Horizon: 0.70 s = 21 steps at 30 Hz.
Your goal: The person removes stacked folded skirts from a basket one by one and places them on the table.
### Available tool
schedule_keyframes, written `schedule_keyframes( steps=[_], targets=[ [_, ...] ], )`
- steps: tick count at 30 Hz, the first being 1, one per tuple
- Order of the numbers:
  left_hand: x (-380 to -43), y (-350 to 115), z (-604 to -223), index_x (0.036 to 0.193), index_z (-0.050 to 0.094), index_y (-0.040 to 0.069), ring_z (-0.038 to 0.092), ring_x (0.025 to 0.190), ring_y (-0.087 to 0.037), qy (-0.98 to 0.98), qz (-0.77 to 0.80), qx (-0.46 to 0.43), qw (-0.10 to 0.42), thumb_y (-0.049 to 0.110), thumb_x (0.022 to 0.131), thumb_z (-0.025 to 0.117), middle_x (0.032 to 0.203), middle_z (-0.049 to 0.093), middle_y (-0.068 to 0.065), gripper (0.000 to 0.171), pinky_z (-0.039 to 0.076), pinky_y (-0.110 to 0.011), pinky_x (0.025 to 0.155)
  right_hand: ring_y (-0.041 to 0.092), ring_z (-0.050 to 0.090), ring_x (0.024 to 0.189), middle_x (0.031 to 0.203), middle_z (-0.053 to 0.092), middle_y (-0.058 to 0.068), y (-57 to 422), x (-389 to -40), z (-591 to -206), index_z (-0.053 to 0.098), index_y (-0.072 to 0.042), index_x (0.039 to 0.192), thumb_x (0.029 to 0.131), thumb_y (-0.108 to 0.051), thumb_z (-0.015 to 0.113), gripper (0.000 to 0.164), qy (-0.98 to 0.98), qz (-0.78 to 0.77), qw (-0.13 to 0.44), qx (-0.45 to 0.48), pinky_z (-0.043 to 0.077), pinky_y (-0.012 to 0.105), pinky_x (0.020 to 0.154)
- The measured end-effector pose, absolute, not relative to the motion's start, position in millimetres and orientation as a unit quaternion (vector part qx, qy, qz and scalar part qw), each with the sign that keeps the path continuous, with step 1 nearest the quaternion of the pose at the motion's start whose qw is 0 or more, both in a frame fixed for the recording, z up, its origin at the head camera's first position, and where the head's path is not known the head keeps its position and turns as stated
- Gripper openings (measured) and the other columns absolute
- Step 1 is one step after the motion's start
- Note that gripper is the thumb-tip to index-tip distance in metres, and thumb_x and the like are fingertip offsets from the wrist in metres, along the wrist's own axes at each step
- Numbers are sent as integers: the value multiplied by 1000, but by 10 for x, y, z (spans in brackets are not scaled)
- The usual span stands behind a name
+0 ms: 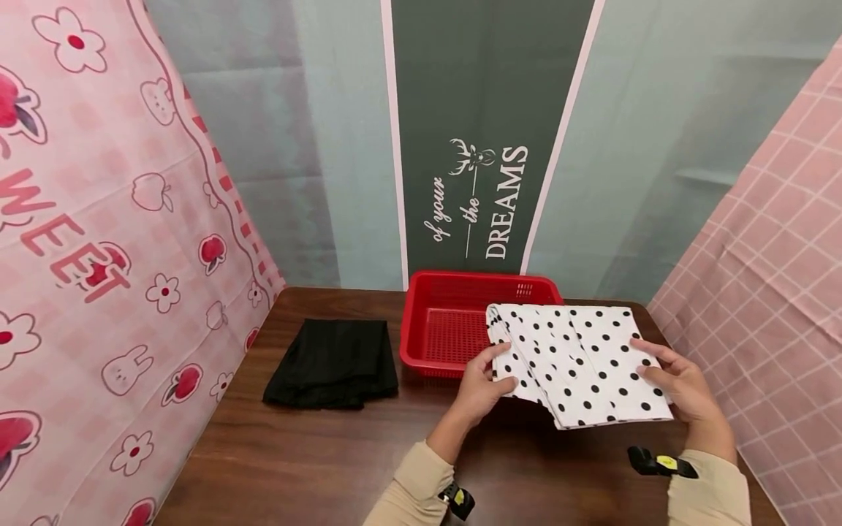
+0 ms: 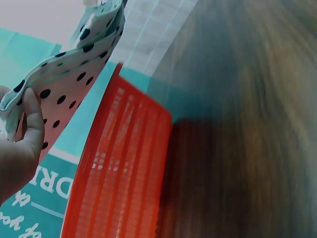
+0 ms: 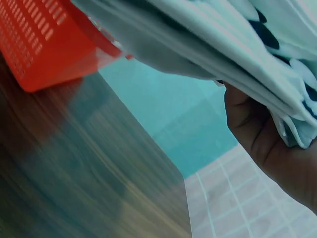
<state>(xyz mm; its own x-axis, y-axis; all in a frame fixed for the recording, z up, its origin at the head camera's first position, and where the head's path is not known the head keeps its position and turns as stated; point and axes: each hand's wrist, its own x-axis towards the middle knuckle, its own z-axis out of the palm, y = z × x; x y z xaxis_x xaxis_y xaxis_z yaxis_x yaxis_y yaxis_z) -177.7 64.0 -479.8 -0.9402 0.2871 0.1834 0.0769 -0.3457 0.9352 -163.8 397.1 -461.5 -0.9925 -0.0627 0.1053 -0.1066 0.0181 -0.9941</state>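
A folded white cloth with black polka dots (image 1: pixel 595 365) is held up between both hands, overlapping the right end of the red basket (image 1: pixel 434 365) in the head view. My left hand (image 1: pixel 482 381) pinches its left edge, thumb on top; the left wrist view shows the thumb and the layered edge of the dotted cloth (image 2: pixel 64 94). On the opposite edge, my right hand (image 1: pixel 680 383) grips the cloth with the thumb above. The right wrist view shows several folded layers (image 3: pixel 213 54) lying over that hand (image 3: pixel 267 139), whose fingers are partly hidden beneath.
A folded black cloth (image 1: pixel 335 361) lies on the brown wooden table (image 1: pixel 296 467), left of the basket. Printed curtains stand around the table: pink on the left (image 1: pixel 131 241), grey-green at the back (image 1: pixel 487 95), pink grid on the right (image 1: pixel 783 292).
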Motion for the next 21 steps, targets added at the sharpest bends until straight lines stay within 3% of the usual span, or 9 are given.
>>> schedule_keyframes(
  steps=[2, 5, 9, 16, 21],
  targets=[
    [-1748, 732, -4795, 128, 52, -4, 59, 74, -12, 571, 804, 157, 55, -19, 72, 58, 102, 60, -19, 58, 48, -19, 58, 6, 59, 63, 103, 64, -13, 4041, -1604, -4639, 61, -18, 126, 89, 7, 55, 45, -723, 688, 36, 57, 49, 21, 53],
    [-1700, 857, -4799, 126, 54, -3, 58, 67, -8, 576, 801, 154, 54, -19, 70, 58, 93, 62, -13, 58, 47, -17, 55, -1, 54, 85, 116, 56, -21, 4160, -1543, -4674, 58, -13, 129, 89, 8, 55, 46, -735, 673, 56, 64, 45, 13, 64],
    [-1652, 996, -4805, 128, 52, 1, 55, 66, -5, 587, 791, 158, 72, -17, 71, 59, 98, 59, -6, 60, 45, -17, 53, -6, 44, 102, 119, 54, -22, 4316, -1451, -4703, 56, -10, 130, 89, 8, 53, 45, -736, 670, 64, 73, 40, 8, 72],
    [-1614, 1156, -4747, 131, 51, 8, 53, 86, -4, 635, 746, 174, 98, -11, 72, 65, 124, 47, 2, 64, 46, -17, 60, -5, 49, 100, 116, 59, -20, 4548, -1363, -4762, 60, -13, 127, 89, 11, 50, 46, -716, 693, 59, 68, 41, 9, 73],
    [-1602, 1275, -4716, 129, 53, 11, 51, 84, -3, 671, 712, 177, 108, -9, 70, 67, 121, 49, 5, 64, 46, -18, 61, -7, 47, 101, 117, 58, -21, 4685, -1320, -4844, 60, -13, 126, 89, 13, 48, 47, -712, 697, 55, 64, 40, 9, 74]
  ],
)
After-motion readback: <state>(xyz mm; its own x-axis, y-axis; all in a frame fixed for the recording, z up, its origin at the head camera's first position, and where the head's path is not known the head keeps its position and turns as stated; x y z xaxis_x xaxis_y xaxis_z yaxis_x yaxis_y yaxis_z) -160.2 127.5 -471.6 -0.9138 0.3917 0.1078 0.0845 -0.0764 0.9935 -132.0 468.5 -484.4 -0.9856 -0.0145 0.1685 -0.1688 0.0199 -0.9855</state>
